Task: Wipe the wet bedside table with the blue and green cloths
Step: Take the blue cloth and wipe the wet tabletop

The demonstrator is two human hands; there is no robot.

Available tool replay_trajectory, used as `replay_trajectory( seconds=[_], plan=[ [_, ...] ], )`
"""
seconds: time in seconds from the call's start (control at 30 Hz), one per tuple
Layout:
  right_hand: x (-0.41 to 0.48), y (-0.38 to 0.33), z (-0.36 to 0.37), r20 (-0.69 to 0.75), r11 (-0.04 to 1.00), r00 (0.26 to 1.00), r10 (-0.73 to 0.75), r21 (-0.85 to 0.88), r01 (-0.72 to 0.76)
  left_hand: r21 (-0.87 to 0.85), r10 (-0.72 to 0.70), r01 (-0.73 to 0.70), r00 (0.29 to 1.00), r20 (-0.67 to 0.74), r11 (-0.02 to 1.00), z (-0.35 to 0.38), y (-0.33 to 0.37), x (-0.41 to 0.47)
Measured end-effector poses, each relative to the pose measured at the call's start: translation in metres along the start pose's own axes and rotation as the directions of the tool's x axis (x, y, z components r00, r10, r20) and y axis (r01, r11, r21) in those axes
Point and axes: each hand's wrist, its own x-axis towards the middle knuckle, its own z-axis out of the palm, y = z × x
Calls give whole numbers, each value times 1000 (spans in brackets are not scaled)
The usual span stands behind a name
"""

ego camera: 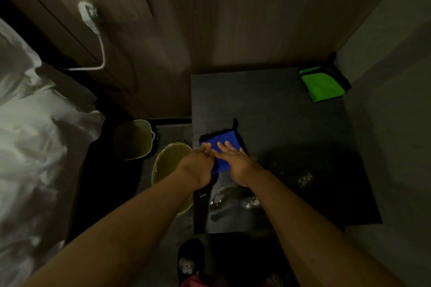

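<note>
A folded blue cloth (220,141) with black trim lies at the left edge of the dark bedside table (275,105). My right hand (235,162) presses flat on it with fingers spread. My left hand (200,165) holds the cloth's left edge, fingers curled around it at the table's rim. Water glistens on the table top (303,179) to the right of and behind my hands. A folded green cloth (323,86) lies at the far right corner of the table, apart from both hands.
On the floor left of the table stand a yellowish round basin (168,158) and a square bin (134,140). A bed with white linen (35,135) fills the left. A plugged charger (89,13) hangs on the wall. Slippered feet (190,261) show below.
</note>
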Motion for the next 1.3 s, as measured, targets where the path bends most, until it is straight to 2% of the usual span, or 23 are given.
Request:
replay_trajectory(
  seconds=[0.17, 0.4, 0.6, 0.83, 1.1, 1.3],
  plan=[
    [-11, 3, 12, -49, 1000, 999, 9, 19, -8, -50, 6, -6, 1000, -8, 999, 7, 10, -7],
    [-51, 22, 25, -27, 997, 998, 52, 56, -50, -57, 59, -61, 998, -33, 997, 11, 49, -17],
    [-55, 33, 26, -30, 996, 999, 44, 79, -41, -71, 81, -81, 997, 1, 994, 5, 54, -12],
    [-49, 55, -4, -18, 996, 996, 85, 38, -84, -92, 86, -88, 996, -19, 992, -20, 66, 10],
    [-56, 87, -12, -114, 991, 988, 101, 99, -90, -72, 80, -81, 997, -18, 994, -33, 88, 36],
    [-62, 104, -15, -167, 991, 982, 90, 115, -71, -111, 87, -96, 993, -78, 989, -35, 99, 47]
  ],
)
